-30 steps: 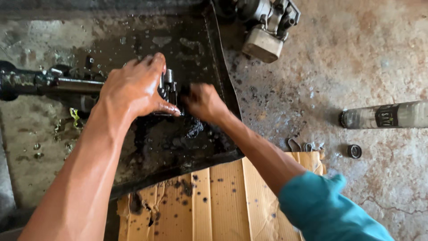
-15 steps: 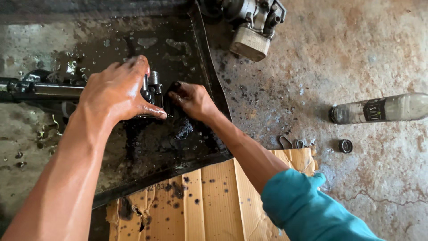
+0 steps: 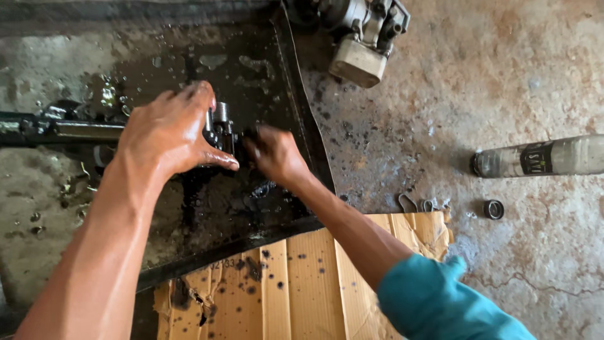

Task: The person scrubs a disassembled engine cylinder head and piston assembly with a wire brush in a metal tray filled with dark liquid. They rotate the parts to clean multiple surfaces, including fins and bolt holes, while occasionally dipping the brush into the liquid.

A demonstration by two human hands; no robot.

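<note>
1. While the person leans over the floor, the nearest thing at 6 o'clock is a sheet of oil-spotted cardboard [image 3: 302,283], its far edge tucked against the rim of a black metal tray [image 3: 296,75].
2. Just beyond it, the right hand [image 3: 277,154], blurred, is curled at the 3 o'clock side of a small oily metal fitting [image 3: 221,129]. I cannot tell whether its fingers actually grip anything.
3. At the fitting's 9 o'clock side, the left hand [image 3: 170,135] is cupped over it, fingers bent, thumb pressed along the bottom, apparently clamped on it.
4. From under that hand a dark steel shaft [image 3: 69,129] runs out toward 9 o'clock, lying across the wet, oily tray.
5. To my eye, the step in hand is working the fitting on the shaft's end; any further move calls for the left hand to brace firmly, since everything looks slick.
6. Farther out at 3 o'clock lie a plastic bottle [image 3: 541,156] on its side, a small ring [image 3: 494,209] and some bent clips [image 3: 418,203].
7. Farthest, at 12 o'clock, sits a grey cast mechanical assembly [image 3: 362,31] on the concrete.
</note>
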